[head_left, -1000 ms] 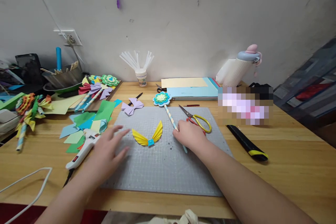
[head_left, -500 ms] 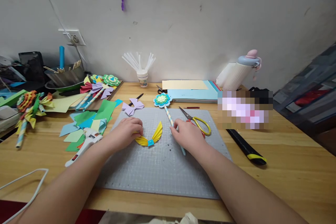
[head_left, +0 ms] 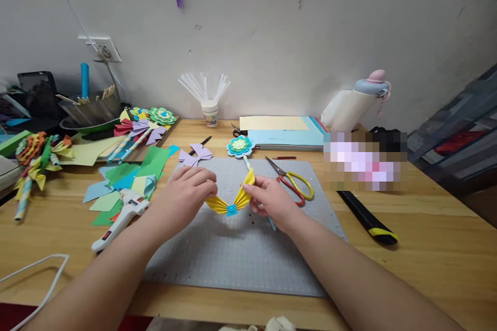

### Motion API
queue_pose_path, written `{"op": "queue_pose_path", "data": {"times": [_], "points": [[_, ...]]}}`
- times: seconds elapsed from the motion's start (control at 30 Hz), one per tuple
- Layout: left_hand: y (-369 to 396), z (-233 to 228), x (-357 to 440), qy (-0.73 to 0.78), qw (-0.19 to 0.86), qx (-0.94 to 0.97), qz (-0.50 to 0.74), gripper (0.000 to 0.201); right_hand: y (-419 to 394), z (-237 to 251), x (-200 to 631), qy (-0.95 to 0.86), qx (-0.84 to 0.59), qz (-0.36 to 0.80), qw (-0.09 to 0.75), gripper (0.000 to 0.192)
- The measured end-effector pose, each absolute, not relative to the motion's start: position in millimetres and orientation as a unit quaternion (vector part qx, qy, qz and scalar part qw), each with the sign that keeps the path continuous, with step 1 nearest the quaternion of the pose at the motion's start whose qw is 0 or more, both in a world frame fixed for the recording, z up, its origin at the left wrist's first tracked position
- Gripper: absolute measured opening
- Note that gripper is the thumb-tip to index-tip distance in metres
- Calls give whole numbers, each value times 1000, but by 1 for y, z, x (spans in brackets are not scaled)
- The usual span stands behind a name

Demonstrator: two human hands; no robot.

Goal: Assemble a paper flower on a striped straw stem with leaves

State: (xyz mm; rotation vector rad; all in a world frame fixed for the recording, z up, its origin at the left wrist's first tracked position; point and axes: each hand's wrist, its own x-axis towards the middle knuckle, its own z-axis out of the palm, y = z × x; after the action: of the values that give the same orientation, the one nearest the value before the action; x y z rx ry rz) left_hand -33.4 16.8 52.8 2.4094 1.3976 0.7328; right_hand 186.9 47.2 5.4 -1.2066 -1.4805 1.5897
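Note:
A yellow pleated paper bow (head_left: 242, 198) with a blue square at its middle is held up between both hands, over the grey cutting mat (head_left: 233, 258). My left hand (head_left: 190, 191) pinches its left end. Thumb and fingers of my right hand (head_left: 274, 199) close on the right end. Behind the bow lies a layered paper flower (head_left: 239, 146) in blue, white and green on a striped paper stick, partly hidden by the bow and my right hand. Scissors (head_left: 293, 181) with yellow and red handles rest just right of that hand.
A white glue gun (head_left: 120, 220) lies at left beside green and blue paper scraps (head_left: 155, 162). A purple paper bow (head_left: 196, 155) is on the mat's far edge. At right is a black-and-yellow handle (head_left: 368, 220). A cup of white sticks (head_left: 210, 113) stands against the wall.
My right hand has left the striped stick and taken the bow's right end. The bow has been lifted from the mat, and my left hand has shifted slightly right with it.

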Motion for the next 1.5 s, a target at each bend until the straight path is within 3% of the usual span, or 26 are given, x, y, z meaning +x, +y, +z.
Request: {"op": "queue_pose_path", "data": {"times": [0.07,0.2,0.37,0.53,0.77,0.93,1.17,1.37,1.5], "points": [[15,50,-29,506,156,781,331,8,46,6,186,-540,-441,628,345,33],[17,31,-16,567,236,610,500,36,48,7,187,-507,-426,631,404,33],[15,12,-1,532,526,484,454,39,51,4,187,-516,-434,603,426,34],[12,7,1,503,646,374,437,30,51,4,186,-575,-472,537,397,35],[25,11,-18,537,595,263,537,15,54,9,204,-643,-619,321,315,30],[35,15,-33,547,556,203,592,13,61,-5,204,-658,-650,281,258,28],[40,10,-39,542,542,170,619,24,64,-13,198,-616,-601,405,308,9],[44,8,-35,542,556,169,607,29,47,-6,182,-557,-497,501,438,28],[55,17,-22,535,588,181,579,30,27,3,172,-524,-433,560,473,33]]}}
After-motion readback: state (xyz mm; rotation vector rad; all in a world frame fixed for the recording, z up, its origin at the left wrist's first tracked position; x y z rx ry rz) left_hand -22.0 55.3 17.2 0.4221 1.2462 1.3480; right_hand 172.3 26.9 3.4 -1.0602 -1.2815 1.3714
